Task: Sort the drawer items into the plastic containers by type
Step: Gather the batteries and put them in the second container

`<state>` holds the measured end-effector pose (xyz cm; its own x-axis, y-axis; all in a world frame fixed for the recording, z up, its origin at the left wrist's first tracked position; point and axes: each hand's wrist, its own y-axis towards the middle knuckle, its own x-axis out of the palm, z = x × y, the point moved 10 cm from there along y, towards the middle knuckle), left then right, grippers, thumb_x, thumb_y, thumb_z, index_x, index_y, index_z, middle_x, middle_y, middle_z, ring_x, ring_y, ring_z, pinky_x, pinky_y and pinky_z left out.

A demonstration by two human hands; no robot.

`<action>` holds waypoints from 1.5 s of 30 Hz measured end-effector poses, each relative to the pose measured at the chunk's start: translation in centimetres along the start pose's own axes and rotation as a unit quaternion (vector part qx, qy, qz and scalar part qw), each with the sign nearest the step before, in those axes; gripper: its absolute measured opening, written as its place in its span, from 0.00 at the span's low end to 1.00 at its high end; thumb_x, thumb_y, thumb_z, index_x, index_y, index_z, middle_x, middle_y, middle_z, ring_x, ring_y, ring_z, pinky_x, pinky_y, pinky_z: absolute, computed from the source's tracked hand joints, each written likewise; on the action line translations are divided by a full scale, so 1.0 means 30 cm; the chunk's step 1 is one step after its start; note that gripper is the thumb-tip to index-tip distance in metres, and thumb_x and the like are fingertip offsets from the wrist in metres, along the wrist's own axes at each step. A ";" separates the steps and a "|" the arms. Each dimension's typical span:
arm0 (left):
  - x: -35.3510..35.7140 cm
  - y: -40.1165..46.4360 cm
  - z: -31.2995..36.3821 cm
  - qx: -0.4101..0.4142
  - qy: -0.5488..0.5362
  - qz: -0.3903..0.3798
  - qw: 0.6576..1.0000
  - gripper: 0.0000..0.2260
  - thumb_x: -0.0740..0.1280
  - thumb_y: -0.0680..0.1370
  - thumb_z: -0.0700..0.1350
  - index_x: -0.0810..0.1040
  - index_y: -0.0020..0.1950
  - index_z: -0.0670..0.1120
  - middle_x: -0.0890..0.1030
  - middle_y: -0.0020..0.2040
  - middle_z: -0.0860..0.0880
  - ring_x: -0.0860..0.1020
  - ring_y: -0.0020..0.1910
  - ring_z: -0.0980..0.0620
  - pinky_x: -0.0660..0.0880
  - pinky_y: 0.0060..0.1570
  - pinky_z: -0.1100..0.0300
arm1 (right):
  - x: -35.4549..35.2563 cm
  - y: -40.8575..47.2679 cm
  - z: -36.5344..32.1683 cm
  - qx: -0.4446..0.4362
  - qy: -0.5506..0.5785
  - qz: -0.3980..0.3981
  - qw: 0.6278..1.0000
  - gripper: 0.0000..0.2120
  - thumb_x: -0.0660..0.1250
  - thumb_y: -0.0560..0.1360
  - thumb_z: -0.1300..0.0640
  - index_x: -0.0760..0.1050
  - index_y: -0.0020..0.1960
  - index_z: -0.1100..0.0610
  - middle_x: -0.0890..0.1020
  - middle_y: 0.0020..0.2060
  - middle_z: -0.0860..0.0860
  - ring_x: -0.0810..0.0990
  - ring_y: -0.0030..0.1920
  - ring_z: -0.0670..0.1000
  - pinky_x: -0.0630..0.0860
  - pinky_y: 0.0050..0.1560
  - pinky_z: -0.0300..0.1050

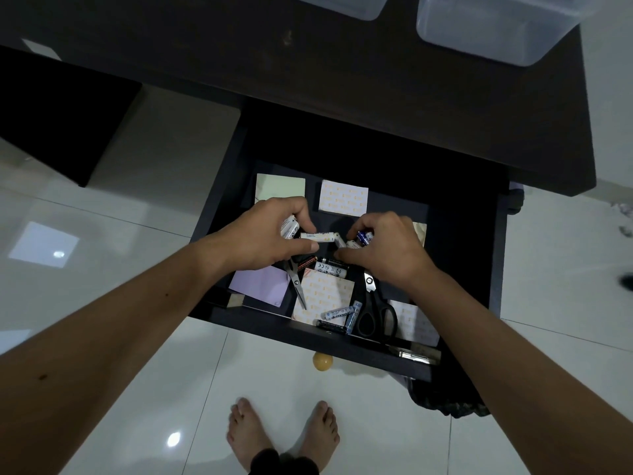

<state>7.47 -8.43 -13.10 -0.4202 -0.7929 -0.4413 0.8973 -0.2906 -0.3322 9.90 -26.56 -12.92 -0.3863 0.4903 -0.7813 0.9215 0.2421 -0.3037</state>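
Barely begun: both hands, left (270, 231) and right (380, 248), gripping batteries (317, 236) inside the open drawer (493, 255), scissors (375, 310) and sticky notes (343, 197) unsorted, containers (493, 25) on the worktop (239, 56) apparently empty.

Dim overall; glare spots on floor tiles (58, 254); wide-angle edge distortion.

Drawer (219, 159) black — notepad (261, 286) lilac, scissors (375, 311) black-handled, batteries (317, 236) white.

Drawer (219, 173): batteries (337, 313), scissors (375, 311), perhaps notepads (343, 197).
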 end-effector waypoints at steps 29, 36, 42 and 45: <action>0.021 0.006 0.017 -0.036 -0.137 -0.019 0.990 0.13 0.72 0.81 0.41 0.85 0.62 0.56 0.81 0.37 0.53 0.76 0.37 0.49 0.76 0.38 0.55 | 0.005 -0.035 0.083 0.098 0.401 -0.071 0.908 0.13 0.71 0.80 0.50 0.78 0.45 0.60 0.75 0.30 0.57 0.77 0.24 0.48 0.62 0.20 0.35; 0.016 0.004 0.035 -0.046 -0.166 -0.024 0.985 0.08 0.76 0.77 0.38 0.86 0.53 0.49 0.80 0.37 0.53 0.73 0.33 0.55 0.74 0.32 0.64 | 0.022 -0.058 0.065 0.106 0.487 -0.169 0.850 0.14 0.68 0.80 0.49 0.77 0.48 0.61 0.77 0.33 0.60 0.63 0.23 0.49 0.54 0.18 0.34; 0.028 -0.005 0.016 -0.090 -0.177 -0.026 0.980 0.06 0.76 0.78 0.45 0.84 0.51 0.44 0.76 0.30 0.50 0.72 0.26 0.58 0.68 0.25 0.66 | 0.034 -0.074 0.043 0.112 0.504 -0.194 0.835 0.11 0.65 0.83 0.56 0.76 0.56 0.65 0.83 0.35 0.54 0.70 0.23 0.42 0.56 0.18 0.31; 0.034 -0.009 0.019 -0.098 -0.172 -0.034 0.980 0.09 0.73 0.79 0.47 0.81 0.52 0.41 0.78 0.29 0.50 0.73 0.24 0.59 0.67 0.23 0.68 | 0.054 -0.063 0.066 0.122 0.502 -0.184 0.836 0.12 0.69 0.80 0.55 0.81 0.57 0.63 0.78 0.39 0.58 0.71 0.29 0.46 0.57 0.19 0.33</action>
<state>6.88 -9.46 -12.98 -0.3770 -0.9188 -0.1166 0.8115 -0.2670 -0.5197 7.62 -27.88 -14.68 -0.3722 0.9053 0.2044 0.6657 0.4139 -0.6209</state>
